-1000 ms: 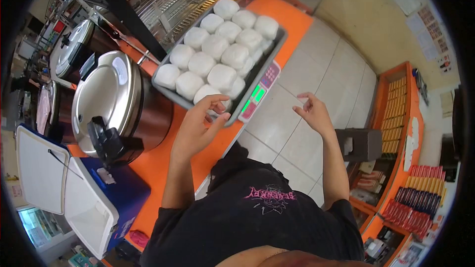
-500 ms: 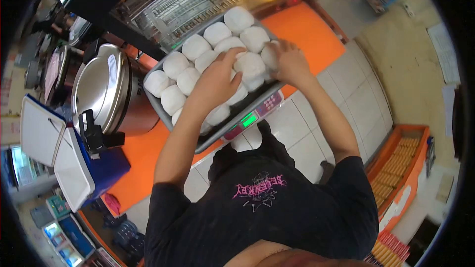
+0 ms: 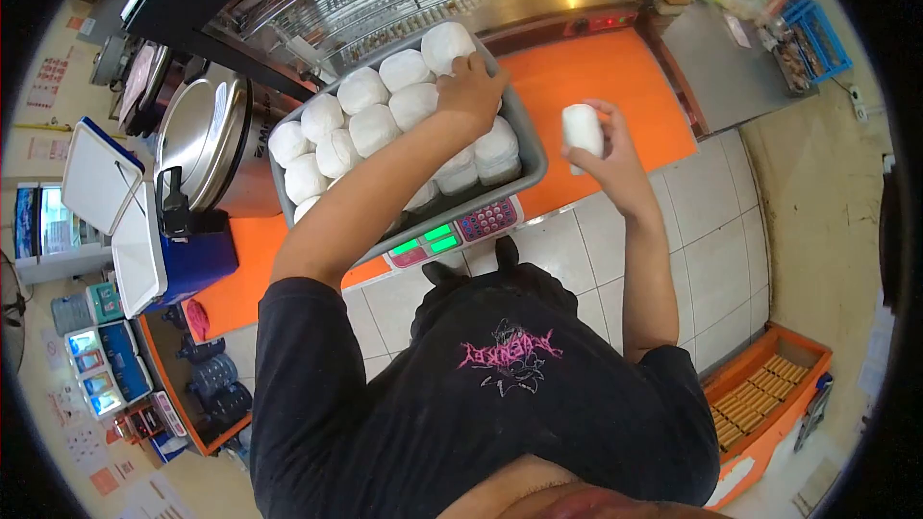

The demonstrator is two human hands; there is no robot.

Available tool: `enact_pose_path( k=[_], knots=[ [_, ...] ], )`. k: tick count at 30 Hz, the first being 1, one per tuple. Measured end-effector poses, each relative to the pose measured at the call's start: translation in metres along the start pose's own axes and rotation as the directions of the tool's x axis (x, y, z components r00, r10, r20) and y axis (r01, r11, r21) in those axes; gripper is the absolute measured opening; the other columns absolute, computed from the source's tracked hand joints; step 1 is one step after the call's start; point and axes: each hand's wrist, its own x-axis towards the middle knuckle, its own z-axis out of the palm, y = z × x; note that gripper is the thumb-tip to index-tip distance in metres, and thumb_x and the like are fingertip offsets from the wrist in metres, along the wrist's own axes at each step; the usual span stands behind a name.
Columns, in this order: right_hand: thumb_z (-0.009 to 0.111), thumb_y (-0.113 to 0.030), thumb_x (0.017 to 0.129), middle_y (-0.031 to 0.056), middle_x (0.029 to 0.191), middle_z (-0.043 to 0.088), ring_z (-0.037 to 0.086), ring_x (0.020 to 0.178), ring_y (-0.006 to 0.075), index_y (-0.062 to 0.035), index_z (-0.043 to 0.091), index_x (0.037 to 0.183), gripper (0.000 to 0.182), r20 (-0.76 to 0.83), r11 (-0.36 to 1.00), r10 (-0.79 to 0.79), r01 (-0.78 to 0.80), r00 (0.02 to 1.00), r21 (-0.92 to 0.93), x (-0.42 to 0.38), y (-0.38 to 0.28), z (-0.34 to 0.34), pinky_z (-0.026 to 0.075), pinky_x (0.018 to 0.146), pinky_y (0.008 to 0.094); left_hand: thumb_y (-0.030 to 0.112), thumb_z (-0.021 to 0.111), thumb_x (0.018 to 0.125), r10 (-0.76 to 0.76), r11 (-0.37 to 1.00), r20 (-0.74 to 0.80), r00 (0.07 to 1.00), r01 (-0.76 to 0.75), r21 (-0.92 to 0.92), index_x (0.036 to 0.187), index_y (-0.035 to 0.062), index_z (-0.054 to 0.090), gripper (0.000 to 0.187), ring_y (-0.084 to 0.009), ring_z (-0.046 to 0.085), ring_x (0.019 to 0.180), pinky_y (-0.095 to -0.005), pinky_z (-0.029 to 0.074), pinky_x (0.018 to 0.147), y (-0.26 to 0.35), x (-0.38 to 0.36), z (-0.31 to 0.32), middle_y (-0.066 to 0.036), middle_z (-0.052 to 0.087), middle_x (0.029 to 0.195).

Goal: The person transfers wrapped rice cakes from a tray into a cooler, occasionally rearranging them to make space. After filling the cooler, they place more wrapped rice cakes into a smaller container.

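Note:
Rows of round white pieces (image 3: 375, 128) fill a grey tray (image 3: 532, 149), which rests on a scale (image 3: 488, 219) with lit green displays. My left hand (image 3: 471, 94) reaches across the tray, its fingers curled over a white piece (image 3: 447, 46) at the far right corner. Right of the tray, above the orange counter, my right hand (image 3: 612, 159) holds a white piece (image 3: 583, 132) between thumb and fingers, turned on its side.
A glass display case (image 3: 385, 0) stands behind the tray. At the left are a large steel cooker (image 3: 204, 139) and a blue and white cooler box (image 3: 144, 255). A blue basket (image 3: 817, 37) sits at the upper right.
My right hand has left the tray and moved right, now holding a white piece. My left hand has moved to the far right corner. The view has shifted slightly.

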Motion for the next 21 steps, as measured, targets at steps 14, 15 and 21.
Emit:
enact_pose_path(
  k=[14, 15, 21],
  knots=[
    [0.057, -0.041, 0.102, 0.0195, 0.133, 0.06, 0.068, 0.107, 0.0332, -0.0128, 0.043, 0.147, 0.055, 0.256, 0.426, -0.001, -0.231, 0.967, 0.875, -0.03, 0.035, -0.04, 0.061, 0.081, 0.048, 0.043, 0.06, 0.093, 0.107, -0.431, 0.188, 0.976, 0.216, -0.876, 0.141, 0.0164, 0.051, 0.055, -0.043, 0.063, 0.113, -0.0494, 0.057, 0.09, -0.062, -0.058, -0.056, -0.025, 0.061, 0.128],
    [0.057, -0.041, 0.102, 0.0195, 0.133, 0.06, 0.068, 0.107, 0.0332, -0.0128, 0.043, 0.147, 0.055, 0.263, 0.429, -0.002, -0.236, 0.965, 0.872, -0.032, 0.035, -0.038, 0.061, 0.081, 0.048, 0.045, 0.056, 0.096, 0.072, -0.605, 0.133, 0.989, 0.149, -0.782, 0.142, 0.0181, 0.05, 0.054, -0.0419, 0.063, 0.113, -0.051, 0.058, 0.087, -0.062, -0.072, -0.059, -0.024, 0.06, 0.13],
    [0.068, -0.042, 0.096, 0.0211, 0.124, 0.061, 0.068, 0.102, 0.0326, -0.0127, 0.036, 0.147, 0.068, 0.508, 0.597, -0.054, -0.38, 0.86, 0.707, -0.029, 0.002, 0.009, 0.061, 0.081, 0.0461, 0.05, 0.066, 0.093, -0.045, -0.789, -0.107, 0.993, -0.101, -0.606, 0.143, 0.024, 0.046, 0.06, -0.0375, 0.055, 0.119, -0.0529, 0.058, 0.077, -0.064, -0.166, -0.028, -0.024, 0.047, 0.141]
  ],
)
